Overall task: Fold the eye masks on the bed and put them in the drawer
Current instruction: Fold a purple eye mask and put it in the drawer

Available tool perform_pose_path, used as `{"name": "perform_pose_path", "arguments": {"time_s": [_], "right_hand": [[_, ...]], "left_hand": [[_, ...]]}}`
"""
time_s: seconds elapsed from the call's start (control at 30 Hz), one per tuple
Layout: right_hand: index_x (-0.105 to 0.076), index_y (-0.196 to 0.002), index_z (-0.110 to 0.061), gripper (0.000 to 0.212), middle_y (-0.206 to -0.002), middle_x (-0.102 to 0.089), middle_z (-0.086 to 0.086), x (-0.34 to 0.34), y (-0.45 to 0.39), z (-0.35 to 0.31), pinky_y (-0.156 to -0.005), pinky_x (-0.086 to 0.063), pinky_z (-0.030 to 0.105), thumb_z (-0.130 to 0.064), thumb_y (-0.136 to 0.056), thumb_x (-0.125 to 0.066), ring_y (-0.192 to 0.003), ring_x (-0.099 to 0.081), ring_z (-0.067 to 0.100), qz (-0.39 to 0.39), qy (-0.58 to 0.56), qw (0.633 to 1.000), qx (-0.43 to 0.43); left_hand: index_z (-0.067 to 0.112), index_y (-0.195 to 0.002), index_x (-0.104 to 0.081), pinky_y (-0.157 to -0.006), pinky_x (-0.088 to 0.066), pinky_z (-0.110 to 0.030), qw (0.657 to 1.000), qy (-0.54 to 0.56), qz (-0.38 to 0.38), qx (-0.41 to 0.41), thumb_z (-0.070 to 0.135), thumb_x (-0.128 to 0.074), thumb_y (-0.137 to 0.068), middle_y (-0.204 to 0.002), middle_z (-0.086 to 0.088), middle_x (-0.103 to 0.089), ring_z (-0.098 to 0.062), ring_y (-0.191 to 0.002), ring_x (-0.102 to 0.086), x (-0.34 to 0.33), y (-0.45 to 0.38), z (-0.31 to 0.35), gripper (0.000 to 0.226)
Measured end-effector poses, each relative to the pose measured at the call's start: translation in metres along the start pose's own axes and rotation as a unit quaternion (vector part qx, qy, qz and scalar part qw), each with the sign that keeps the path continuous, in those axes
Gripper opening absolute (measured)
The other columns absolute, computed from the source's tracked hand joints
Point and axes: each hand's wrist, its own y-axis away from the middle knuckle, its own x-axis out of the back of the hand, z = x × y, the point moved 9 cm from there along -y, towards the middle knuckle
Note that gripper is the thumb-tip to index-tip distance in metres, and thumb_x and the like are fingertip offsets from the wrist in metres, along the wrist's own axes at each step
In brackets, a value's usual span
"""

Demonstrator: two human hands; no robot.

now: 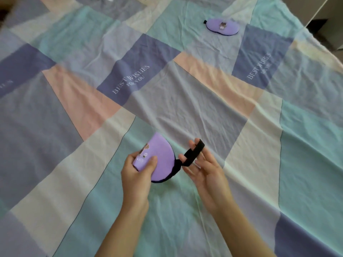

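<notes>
A purple eye mask (163,160) with a cartoon print is folded in half, and my left hand (136,175) pinches it at the fold just above the bed. Its black elastic strap (193,153) stretches out to the right, looped over the spread fingers of my right hand (204,167). A second purple eye mask (222,26) lies flat and unfolded at the far right of the bed, well beyond both hands. No drawer is in view.
The bed (185,101) is covered by a wrinkled patchwork sheet in blue, teal, peach and cream with "BEST WISHES FOR YOU" print. Its right edge (319,47) runs diagonally at the upper right, with floor and white furniture (330,13) beyond.
</notes>
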Motion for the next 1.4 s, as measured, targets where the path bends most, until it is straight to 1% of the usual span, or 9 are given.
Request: {"name": "perform_pose_path", "arguments": {"time_s": [0.17,0.27,0.43,0.6,0.73,1.1,1.17,1.27,1.4], "right_hand": [[-0.061,-0.111,-0.027,0.043,-0.083,-0.073,-0.01,-0.016,-0.023,-0.044,-0.092,-0.052,0.036,0.007,-0.086,-0.056,-0.09,-0.067,0.025,0.016,0.152,0.981,0.121],[-0.063,-0.114,-0.027,0.049,-0.089,-0.071,-0.022,-0.024,-0.031,-0.063,-0.082,-0.058,0.031,0.006,-0.078,-0.069,-0.088,-0.065,0.015,0.004,0.203,0.97,0.134],[-0.065,-0.114,-0.03,0.057,-0.115,-0.067,-0.017,-0.038,-0.033,-0.086,-0.086,-0.052,0.036,-0.017,-0.062,-0.083,-0.101,-0.063,0.004,-0.006,0.349,0.918,0.187],[-0.062,-0.089,-0.053,0.048,-0.098,-0.07,-0.01,-0.047,-0.028,-0.107,-0.066,-0.049,0.028,-0.015,-0.063,-0.078,-0.071,-0.062,0.007,-0.014,0.381,0.892,0.242],[-0.06,-0.11,-0.03,0.056,-0.099,-0.069,-0.002,-0.058,-0.027,-0.106,-0.045,-0.046,0.023,-0.008,-0.064,-0.082,-0.055,-0.061,0.008,-0.056,0.436,0.876,0.201],[-0.069,-0.08,-0.02,0.019,-0.058,-0.052,0.001,-0.077,-0.017,-0.09,-0.037,-0.03,0.019,-0.009,-0.065,-0.062,-0.048,-0.043,0.013,-0.167,0.377,0.9,0.139],[-0.065,-0.072,-0.022,0.02,-0.053,-0.048,-0.002,-0.067,-0.021,-0.091,-0.037,-0.032,0.019,-0.009,-0.059,-0.058,-0.046,-0.042,0.013,-0.126,0.386,0.904,0.133],[-0.061,-0.081,-0.02,0.027,-0.055,-0.051,-0.003,-0.06,-0.024,-0.091,-0.039,-0.036,0.021,-0.012,-0.055,-0.058,-0.05,-0.046,0.014,-0.097,0.416,0.895,0.131],[-0.06,-0.088,-0.017,0.031,-0.053,-0.056,-0.015,-0.067,-0.021,-0.091,-0.042,-0.038,0.014,-0.008,-0.059,-0.059,-0.049,-0.049,0.002,-0.111,0.395,0.899,0.151]], "left_hand": [[0.026,-0.09,-0.059,-0.062,-0.046,-0.007,0.996,-0.007,-0.041,-0.075,0.01,-0.072,-0.08,-0.086,0.013,-0.064,0.008,-0.068,-0.059,-0.033,-0.023,0.04,0.024],[0.03,-0.086,-0.057,-0.061,-0.045,-0.007,0.992,-0.023,-0.066,-0.105,0.01,-0.073,-0.079,-0.083,0.015,-0.063,0.008,-0.067,-0.058,-0.046,-0.033,0.059,0.026],[0.02,-0.094,-0.061,-0.071,-0.051,-0.022,0.973,-0.101,-0.164,-0.13,0.007,-0.073,-0.078,-0.09,0.005,-0.068,-0.009,-0.078,-0.062,-0.067,-0.042,0.08,0.024],[0.012,-0.094,-0.061,-0.065,-0.05,-0.023,0.924,-0.185,-0.306,-0.135,0.004,-0.075,-0.076,-0.086,-0.003,-0.069,-0.014,-0.075,-0.061,-0.091,-0.033,0.09,0.024],[0.015,-0.092,-0.063,-0.064,-0.049,-0.014,0.904,-0.175,-0.364,-0.143,0.007,-0.08,-0.072,-0.083,0.002,-0.069,-0.005,-0.072,-0.061,-0.098,-0.025,0.107,0.027],[0.023,-0.093,-0.06,-0.074,-0.05,-0.019,0.909,-0.064,-0.399,-0.1,0.008,-0.071,-0.081,-0.085,0.004,-0.068,-0.01,-0.08,-0.063,-0.103,-0.005,0.112,0.022],[0.025,-0.096,-0.058,-0.078,-0.048,-0.021,0.921,-0.077,-0.375,-0.07,0.025,-0.061,-0.09,-0.092,0.007,-0.066,-0.009,-0.086,-0.061,-0.102,-0.004,0.109,0.006],[0.034,-0.106,-0.054,-0.082,-0.047,-0.024,0.931,-0.101,-0.347,-0.047,0.058,-0.057,-0.077,-0.099,0.014,-0.065,-0.008,-0.094,-0.061,-0.101,-0.007,0.106,0.038],[0.027,-0.101,-0.067,-0.073,-0.05,-0.013,0.932,-0.135,-0.314,-0.125,0.029,-0.077,-0.076,-0.091,0.008,-0.07,-0.003,-0.082,-0.065,-0.096,-0.009,0.119,0.027]]}}
